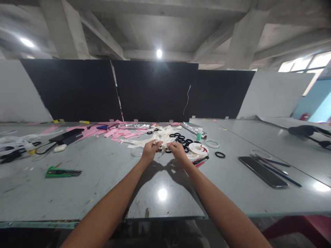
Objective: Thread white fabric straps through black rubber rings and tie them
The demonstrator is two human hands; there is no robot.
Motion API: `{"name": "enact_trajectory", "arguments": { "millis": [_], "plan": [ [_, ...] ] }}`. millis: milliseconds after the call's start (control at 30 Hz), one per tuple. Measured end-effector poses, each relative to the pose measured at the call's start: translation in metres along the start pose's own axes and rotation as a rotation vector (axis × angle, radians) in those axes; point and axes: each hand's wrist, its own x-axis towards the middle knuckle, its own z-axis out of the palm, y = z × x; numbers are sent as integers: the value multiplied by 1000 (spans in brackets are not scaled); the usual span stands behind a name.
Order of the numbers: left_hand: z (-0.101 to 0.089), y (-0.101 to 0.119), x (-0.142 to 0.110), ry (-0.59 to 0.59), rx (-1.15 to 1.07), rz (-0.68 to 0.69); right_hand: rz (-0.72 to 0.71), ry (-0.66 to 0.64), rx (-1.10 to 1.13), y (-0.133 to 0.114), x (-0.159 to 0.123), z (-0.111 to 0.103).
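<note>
Both my arms reach forward over a grey table (103, 179). My left hand (149, 150) is closed, pinching a pale cream strip (158, 142) from a heap of cream strips (160, 135). My right hand (178, 150) is closed too, its fingers round a small black ring (168, 150) at the strip's end. The hands are close together, nearly touching. Several black rings (181, 139) lie just beyond them, and a clear ring (136, 152) lies left of my left hand.
Pink paper strips (121, 132) and foil rolls (192, 128) lie at the back. A green cutter (62, 172), scissors (45, 147) and a dark phone (67, 135) lie left. A tape roll (198, 148), a glue bottle (199, 134), another phone (262, 171) and pens (279, 168) lie right.
</note>
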Motion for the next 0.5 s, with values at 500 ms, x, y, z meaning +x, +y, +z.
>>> {"name": "enact_trajectory", "arguments": {
  "millis": [500],
  "plan": [
    [0, 11, 1, 50, -136, -218, -108, 26, -292, 5, -3, 1]
  ]
}}
